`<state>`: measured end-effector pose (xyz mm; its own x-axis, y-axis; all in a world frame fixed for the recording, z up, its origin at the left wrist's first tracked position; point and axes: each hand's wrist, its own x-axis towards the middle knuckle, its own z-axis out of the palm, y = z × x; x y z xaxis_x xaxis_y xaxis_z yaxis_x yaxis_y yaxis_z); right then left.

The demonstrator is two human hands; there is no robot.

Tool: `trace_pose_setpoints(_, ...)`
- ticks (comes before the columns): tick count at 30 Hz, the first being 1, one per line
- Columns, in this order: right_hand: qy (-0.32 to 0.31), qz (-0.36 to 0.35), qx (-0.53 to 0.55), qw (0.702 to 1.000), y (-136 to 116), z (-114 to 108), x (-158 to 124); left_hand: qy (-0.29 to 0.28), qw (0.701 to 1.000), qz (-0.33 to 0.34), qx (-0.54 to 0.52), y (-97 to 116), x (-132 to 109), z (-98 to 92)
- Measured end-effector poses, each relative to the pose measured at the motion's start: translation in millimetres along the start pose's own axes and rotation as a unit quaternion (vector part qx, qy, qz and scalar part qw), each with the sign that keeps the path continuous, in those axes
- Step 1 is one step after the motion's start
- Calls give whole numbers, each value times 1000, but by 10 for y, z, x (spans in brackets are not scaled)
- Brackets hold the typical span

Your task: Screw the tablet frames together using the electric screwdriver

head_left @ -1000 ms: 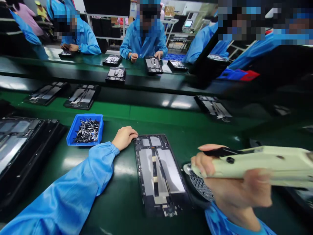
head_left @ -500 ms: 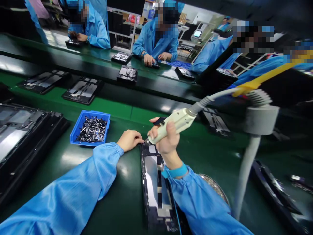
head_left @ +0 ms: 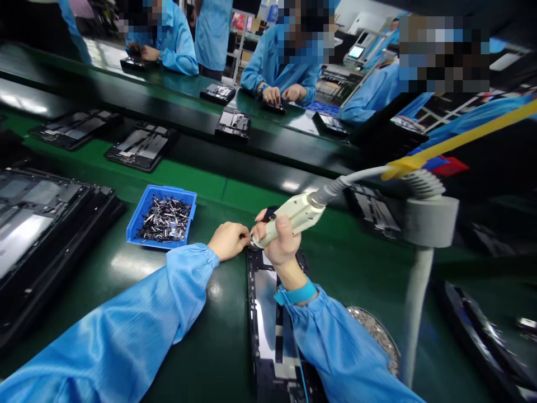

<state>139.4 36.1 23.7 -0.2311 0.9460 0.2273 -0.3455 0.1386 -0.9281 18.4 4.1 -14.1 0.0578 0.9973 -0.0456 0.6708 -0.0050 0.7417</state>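
The right hand grips an air screwdriver, its tip at the top of the tablet frame; the curled left hand beside it should keep the frame steady.

Electric screwdriver over device frame on desk; parts bin left, round mesh dish right.

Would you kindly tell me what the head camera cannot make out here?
Head view:
Screwdriver tip's contact with the frame: hidden by the left hand and right hand.
Frame's near end: cut off by the bottom edge, partly under the right sleeve.
Parts in the blue tray: too small to identify.
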Motion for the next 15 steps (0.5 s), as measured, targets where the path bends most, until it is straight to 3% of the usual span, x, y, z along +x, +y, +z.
trace_pose_setpoints(7,15,9,20,1000,-15,70,25,5,999,-21,46,8,61,-46)
trace_pose_setpoints(11,-5,-25,67,997,-410,39,23,31,995,-20,97,167,3,-139)
trace_pose_setpoints(13,-33,-70,104,992,-734,-48,-36,56,990,-5,127,299,-266,32)
trace_pose_setpoints(15,-30,-124,121,984,-1044,-209,-152,85,980,63,169,361,-682,453)
